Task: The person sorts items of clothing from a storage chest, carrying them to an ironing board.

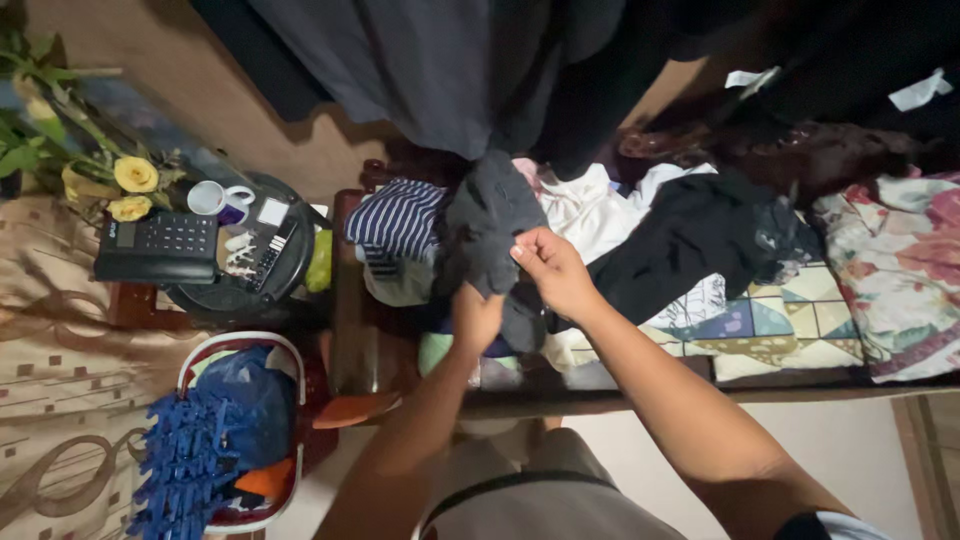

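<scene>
Head view: left hand (pixel 478 315) and right hand (pixel 553 268) both pinch a dark grey garment (pixel 490 225) above the bed (pixel 790 325); judging by this, sorting laundry, needing a steady lift.

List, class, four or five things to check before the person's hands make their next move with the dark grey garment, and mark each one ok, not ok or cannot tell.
1. Right hand grips the dark grey garment at its upper edge: ok.
2. Left hand holds the same garment lower down: ok.
3. Garment free of the striped top beside it: cannot tell, they overlap.
4. Garment free of the black garment on the right: ok, the two lie apart.
5. Clear flat space on the patchwork cover nearby: ok.
</scene>
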